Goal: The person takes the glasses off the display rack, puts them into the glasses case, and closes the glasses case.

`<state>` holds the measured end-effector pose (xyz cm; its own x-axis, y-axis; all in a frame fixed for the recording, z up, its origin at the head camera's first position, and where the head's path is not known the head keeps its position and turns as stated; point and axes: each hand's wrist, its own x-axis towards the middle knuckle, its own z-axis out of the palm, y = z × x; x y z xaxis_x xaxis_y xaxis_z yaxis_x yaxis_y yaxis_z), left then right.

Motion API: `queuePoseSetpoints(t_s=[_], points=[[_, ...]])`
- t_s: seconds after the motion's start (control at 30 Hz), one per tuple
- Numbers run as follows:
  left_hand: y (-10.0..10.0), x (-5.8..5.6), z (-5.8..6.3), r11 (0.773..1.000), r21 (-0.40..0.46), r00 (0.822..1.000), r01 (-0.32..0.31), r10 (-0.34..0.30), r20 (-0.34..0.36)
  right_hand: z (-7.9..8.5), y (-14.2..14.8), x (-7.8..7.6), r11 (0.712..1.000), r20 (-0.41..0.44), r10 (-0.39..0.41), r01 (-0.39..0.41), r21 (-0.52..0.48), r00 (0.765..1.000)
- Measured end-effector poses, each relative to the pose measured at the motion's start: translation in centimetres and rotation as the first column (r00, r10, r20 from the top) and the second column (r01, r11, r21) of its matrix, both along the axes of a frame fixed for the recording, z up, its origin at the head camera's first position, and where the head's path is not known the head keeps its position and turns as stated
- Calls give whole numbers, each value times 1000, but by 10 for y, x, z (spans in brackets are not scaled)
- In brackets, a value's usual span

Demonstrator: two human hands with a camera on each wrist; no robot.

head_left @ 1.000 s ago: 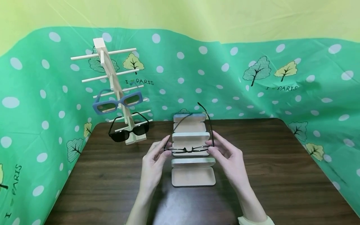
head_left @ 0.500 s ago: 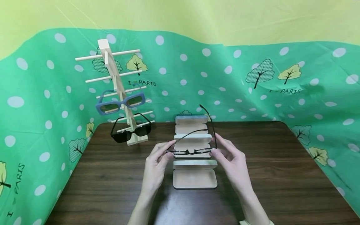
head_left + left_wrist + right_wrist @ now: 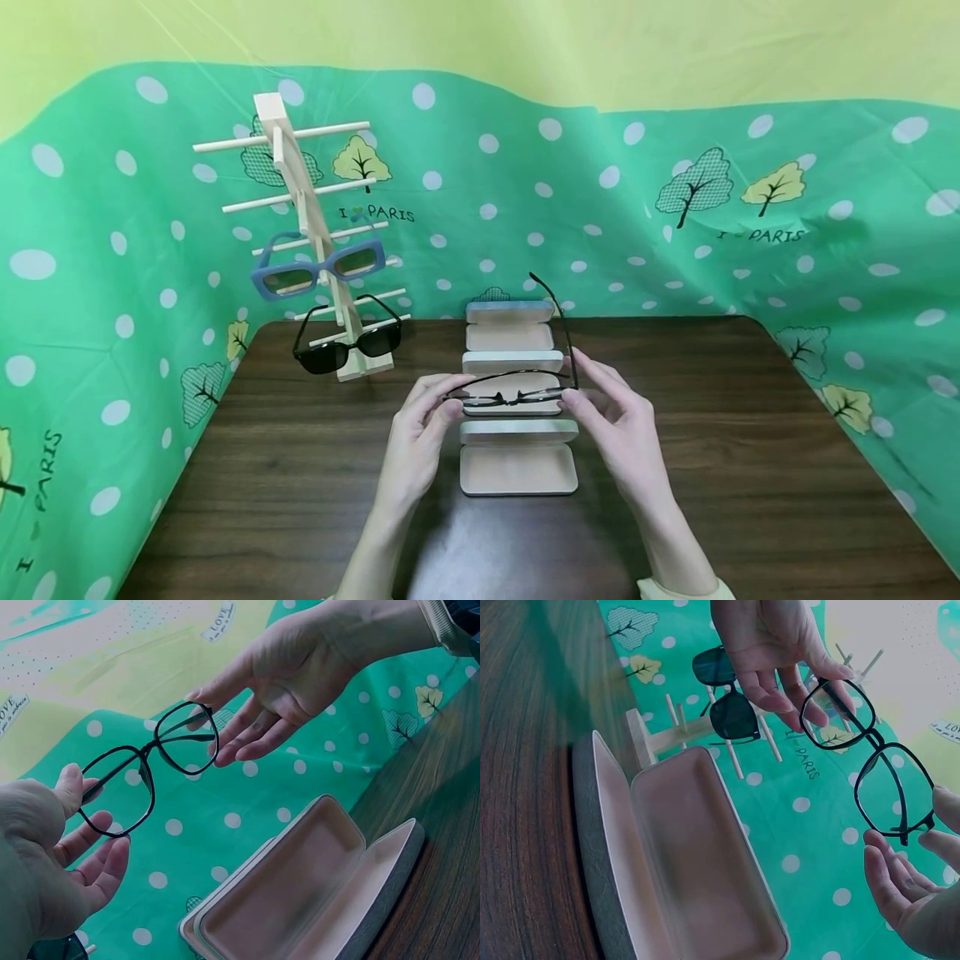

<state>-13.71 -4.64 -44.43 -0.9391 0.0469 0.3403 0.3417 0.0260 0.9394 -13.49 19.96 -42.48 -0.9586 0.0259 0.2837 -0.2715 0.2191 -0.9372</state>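
Observation:
A pair of eyeglasses with thin black rims and clear lenses is held above the open cases. My left hand pinches its left corner between thumb and fingers, with the left arm of the glasses folded in behind the lenses. At the other corner my right hand grips the frame near the hinge. The right arm of the glasses sticks out away from me. In the right wrist view, the lenses hang clear of the nearest glasses case.
Three glasses cases lie open in a row: front, middle and back. At the left, a wooden display stand carries blue-framed sunglasses and black sunglasses. A dotted green cloth hangs behind the wooden table.
The left arm of the eyeglasses has swung inward and down, from pointing away to lying across behind the lenses. Both hands keep their hold on the frame in nearly the same place.

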Motion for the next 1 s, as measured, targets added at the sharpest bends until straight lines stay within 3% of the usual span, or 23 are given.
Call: queuePoseSetpoints(t_s=[0.2, 0.63, 1.0], points=[[-1, 1, 2, 1000, -17, 1000, 5, -4, 15, -1, 0, -1, 999, -10, 27, -27, -27, 1000], [-4, -3, -3, 999, -26, 999, 26, -27, -33, -2, 0, -2, 995, 21, 75, -74, -62, 997], [-5, -2, -1, 998, -60, 1000, 16, -16, 8, -3, 1, -3, 993, 33, 110, -108, -47, 993]])
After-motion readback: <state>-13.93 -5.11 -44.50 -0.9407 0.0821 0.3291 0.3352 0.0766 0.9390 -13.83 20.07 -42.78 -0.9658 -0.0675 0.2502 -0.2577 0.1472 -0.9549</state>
